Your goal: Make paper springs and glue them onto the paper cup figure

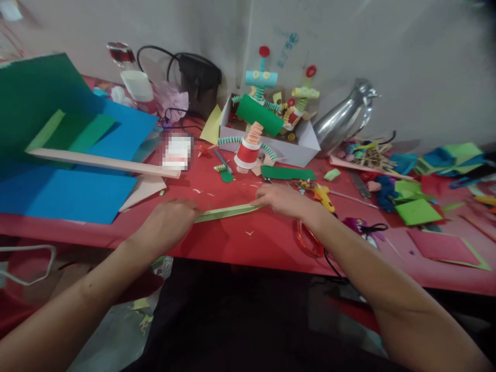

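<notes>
A narrow pale green paper strip (227, 212) stretches between my two hands just over the red tabletop. Its left end is pinched in my left hand (172, 221), the fingers closed. At the other end, the closed fingers of my right hand (284, 200) grip the strip. Behind it stands a red-and-white paper cup figure (248, 153) with folded-paper spring arms and an orange folded neck. A dark green paper piece (289, 173) lies beyond my right hand, and a yellow glue gun (323, 198) is beside it.
A white box (267, 147) at the back holds more cup figures and a green tube. Silver jug (344, 116) leans right of it. Blue and green sheets (77, 191) cover the left; coloured paper (445, 248) lies right. Red-handled scissors (308, 238) lie near my right forearm.
</notes>
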The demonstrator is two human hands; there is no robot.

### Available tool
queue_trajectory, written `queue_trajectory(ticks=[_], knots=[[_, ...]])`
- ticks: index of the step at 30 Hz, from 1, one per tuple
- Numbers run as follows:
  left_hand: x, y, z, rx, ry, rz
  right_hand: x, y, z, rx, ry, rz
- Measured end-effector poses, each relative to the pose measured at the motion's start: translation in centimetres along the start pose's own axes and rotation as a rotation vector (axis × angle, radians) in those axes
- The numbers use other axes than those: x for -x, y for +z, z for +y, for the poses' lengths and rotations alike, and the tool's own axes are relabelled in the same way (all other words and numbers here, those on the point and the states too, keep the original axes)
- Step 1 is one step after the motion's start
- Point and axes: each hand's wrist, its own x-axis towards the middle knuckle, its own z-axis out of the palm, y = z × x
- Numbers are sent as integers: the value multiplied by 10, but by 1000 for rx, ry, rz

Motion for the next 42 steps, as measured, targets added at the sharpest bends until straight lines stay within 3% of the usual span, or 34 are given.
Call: queue_trajectory(ticks=[3, 6, 12, 16, 20, 27, 32, 36, 42], knots=[[7, 1, 5, -118, 96, -68, 10, 5, -11, 113, -16, 26], [18, 3, 13, -168, 86, -46, 22, 9, -25, 135, 50, 22], [29, 11, 49, -223, -110, -35, 23, 19, -65, 122, 294, 5], [25, 15, 71, -150, -226, 45, 8, 22, -99, 122, 507, 45], [26, 21, 81, -39, -265, 130, 3, 24, -116, 106, 608, 29], [34, 29, 79, -7, -303, 187, 2, 31, -119, 150, 596, 35], [56, 33, 50, 91, -205, 191, 2, 36, -118, 131, 541, 134], [79, 38, 32, 80, -264, 222, 7, 38, -115, 102, 534, 167], [80, 25, 41, -6, -359, 260, 23, 41, -111, 81, 581, 168]])
